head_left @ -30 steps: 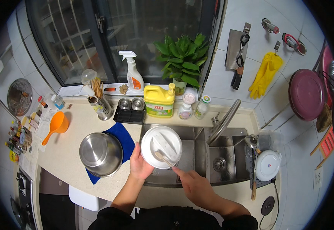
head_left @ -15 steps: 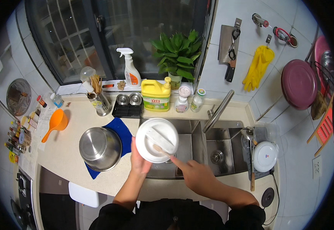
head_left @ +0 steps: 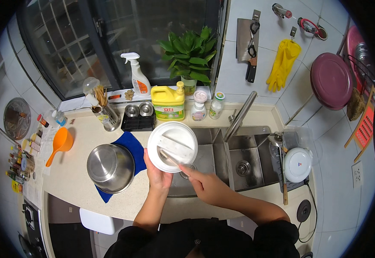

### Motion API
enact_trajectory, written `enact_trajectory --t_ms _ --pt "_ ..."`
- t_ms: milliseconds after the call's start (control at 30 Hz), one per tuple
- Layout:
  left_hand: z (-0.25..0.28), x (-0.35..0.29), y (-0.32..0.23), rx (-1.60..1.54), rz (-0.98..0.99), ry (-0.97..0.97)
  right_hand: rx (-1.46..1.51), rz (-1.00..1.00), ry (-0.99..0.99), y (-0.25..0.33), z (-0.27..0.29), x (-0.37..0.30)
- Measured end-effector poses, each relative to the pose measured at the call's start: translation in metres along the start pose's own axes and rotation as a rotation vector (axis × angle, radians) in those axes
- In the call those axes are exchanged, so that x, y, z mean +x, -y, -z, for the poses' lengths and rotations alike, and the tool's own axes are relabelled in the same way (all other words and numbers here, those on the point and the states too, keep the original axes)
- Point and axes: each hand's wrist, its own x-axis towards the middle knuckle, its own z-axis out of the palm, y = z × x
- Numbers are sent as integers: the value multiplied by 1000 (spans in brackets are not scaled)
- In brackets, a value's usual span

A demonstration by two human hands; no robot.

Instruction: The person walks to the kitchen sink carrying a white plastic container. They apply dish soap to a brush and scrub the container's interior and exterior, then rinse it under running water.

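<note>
My left hand grips the lower left rim of a round white lid with a flat bar handle across its middle. The lid is tilted up in front of me, above the left sink basin. In my right hand is a slim pale brush, like a toothbrush. Its head touches the recess of the lid, just below the bar handle. Left of the lid an upturned steel pot rests on a blue cloth.
Behind the double sink stand the faucet, a yellow jug and a spray bottle. An orange ladle lies at left. At right are a white bowl and a hanging cleaver.
The brush head has shifted left along the lid's recess, and my right hand has moved left with it. My left hand still holds the lid; the whole view has shifted slightly.
</note>
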Motion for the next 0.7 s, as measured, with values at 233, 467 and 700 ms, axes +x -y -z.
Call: enact_trajectory --t_ms 233,467,700 --pt "9 5 -6 23 22 -5 -597 128 -46 -9 14 -8" --pt "4 8 -11 108 -98 -24 -658 101 18 -6 23 -8" --pt "8 9 -4 127 -117 -22 -32 12 81 -6 9 4"
